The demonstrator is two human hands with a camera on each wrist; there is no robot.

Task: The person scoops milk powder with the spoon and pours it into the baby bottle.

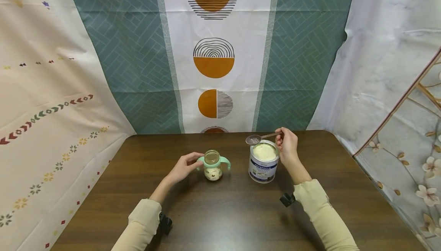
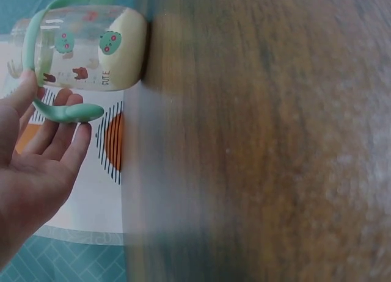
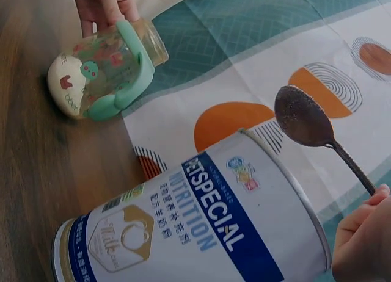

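A clear baby bottle [image 1: 213, 171] with a mint-green two-handled collar stands upright without a lid, cream-coloured contents at its bottom. My left hand [image 1: 186, 163] pinches its left handle [image 2: 67, 113] between thumb and fingers. To the right of the bottle, an open milk powder tin [image 1: 262, 169] is filled near its rim with pale powder [image 1: 264, 152]. My right hand [image 1: 288, 145] grips the handle of a spoon [image 1: 253, 140], whose bowl is above the tin's left rim. Traces of powder cling to the spoon's bowl [image 3: 302, 116] in the right wrist view.
Both vessels stand toward the back of a dark wooden table [image 1: 220, 212]. Behind the table hangs a patterned cloth [image 1: 215, 82], and further cloths drop along its left and right sides. Each wrist carries a small black camera.
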